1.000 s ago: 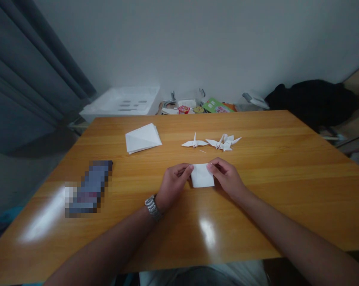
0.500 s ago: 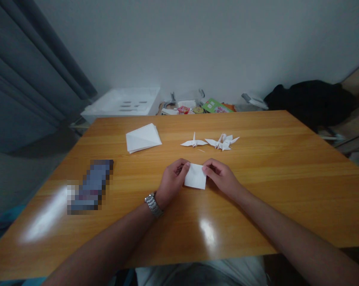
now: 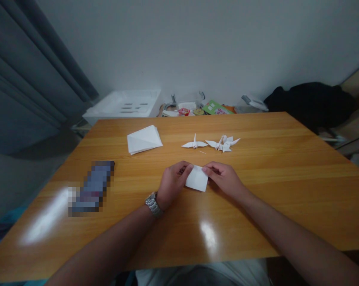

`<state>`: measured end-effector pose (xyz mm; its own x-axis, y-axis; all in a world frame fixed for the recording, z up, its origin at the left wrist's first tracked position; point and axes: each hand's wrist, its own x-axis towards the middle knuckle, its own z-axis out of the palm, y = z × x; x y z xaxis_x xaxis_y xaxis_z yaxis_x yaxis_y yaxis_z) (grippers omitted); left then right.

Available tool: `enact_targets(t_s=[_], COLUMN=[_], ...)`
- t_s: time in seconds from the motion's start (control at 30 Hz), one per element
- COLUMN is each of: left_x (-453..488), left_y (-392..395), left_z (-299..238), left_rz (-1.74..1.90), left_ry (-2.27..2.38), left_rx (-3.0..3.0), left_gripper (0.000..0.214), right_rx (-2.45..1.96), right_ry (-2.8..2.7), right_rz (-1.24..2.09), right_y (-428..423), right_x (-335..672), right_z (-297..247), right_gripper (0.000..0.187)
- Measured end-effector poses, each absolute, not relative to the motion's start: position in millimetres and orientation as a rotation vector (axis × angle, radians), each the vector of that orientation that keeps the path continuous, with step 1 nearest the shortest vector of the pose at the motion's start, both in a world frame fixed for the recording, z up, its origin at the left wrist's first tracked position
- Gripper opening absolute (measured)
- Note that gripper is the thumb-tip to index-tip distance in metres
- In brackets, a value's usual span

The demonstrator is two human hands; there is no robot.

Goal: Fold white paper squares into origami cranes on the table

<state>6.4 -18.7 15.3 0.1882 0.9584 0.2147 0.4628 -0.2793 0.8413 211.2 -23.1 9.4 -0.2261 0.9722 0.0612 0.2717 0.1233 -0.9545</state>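
A small folded white paper (image 3: 197, 179) is pinched between both my hands just above the wooden table (image 3: 271, 186). My left hand (image 3: 173, 184), with a metal watch at the wrist, grips its left top corner. My right hand (image 3: 225, 179) pinches its right top corner. The paper is tilted, its lower corner pointing toward me. Beyond my hands lie a white folded paper crane (image 3: 194, 143) and a small cluster of more folded cranes (image 3: 223, 143).
A stack of white square sheets (image 3: 143, 140) lies at the back left of the table. A blurred dark flat object (image 3: 91, 186) rests at the left. Behind the table are a white tray, clutter, a black garment and a grey curtain.
The paper has turned slightly between my fingers, from lying square to tilted. Both hands have stayed in nearly the same spot and keep their pinch.
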Motion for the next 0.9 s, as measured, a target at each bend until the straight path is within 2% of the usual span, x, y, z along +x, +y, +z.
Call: enact_targets(t_s=[0.9], left_x=[9.2], left_y=[-16.2], left_z=[12.7], left_rz=[0.916], left_ry=[1.113], left_rx=[1.581], left_gripper=[0.030], right_rx=[-1.280], right_ry=[-1.529], right_rz=[0.992], right_y=[-13.3], right_x=[225.8], right_z=[11.8], right_gripper=[0.028])
